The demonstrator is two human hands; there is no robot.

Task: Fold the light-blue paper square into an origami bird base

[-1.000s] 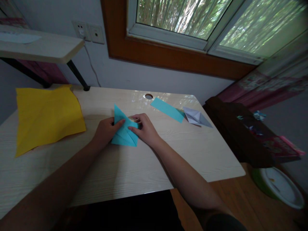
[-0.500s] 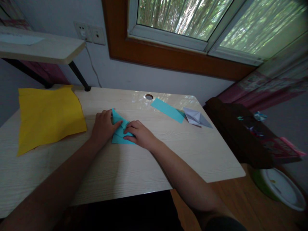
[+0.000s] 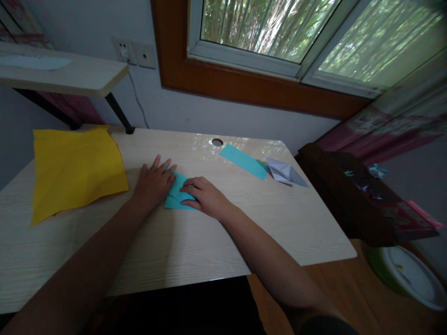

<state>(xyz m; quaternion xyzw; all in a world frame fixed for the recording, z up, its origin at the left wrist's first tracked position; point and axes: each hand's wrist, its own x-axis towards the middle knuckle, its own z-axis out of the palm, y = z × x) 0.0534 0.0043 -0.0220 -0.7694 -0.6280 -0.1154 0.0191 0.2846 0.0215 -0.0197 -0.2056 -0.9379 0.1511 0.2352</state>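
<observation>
A folded turquoise paper [image 3: 176,195] lies flat on the pale wooden table [image 3: 195,246], near its middle. My left hand [image 3: 152,183] rests palm down on the paper's left part, fingers spread. My right hand [image 3: 204,197] presses its fingertips onto the paper's right part. Most of the paper is hidden under both hands.
A large yellow sheet [image 3: 75,167] lies at the table's left. A turquoise strip [image 3: 244,160] and a folded white paper piece [image 3: 284,171] lie at the back right, by a cable hole [image 3: 217,142]. A dark cabinet [image 3: 352,195] and a green bowl [image 3: 405,274] stand right of the table.
The turquoise paper's raised flap has been folded down and now lies flat. My left hand opened and spread over it; my right hand moved slightly toward me, pressing the paper.
</observation>
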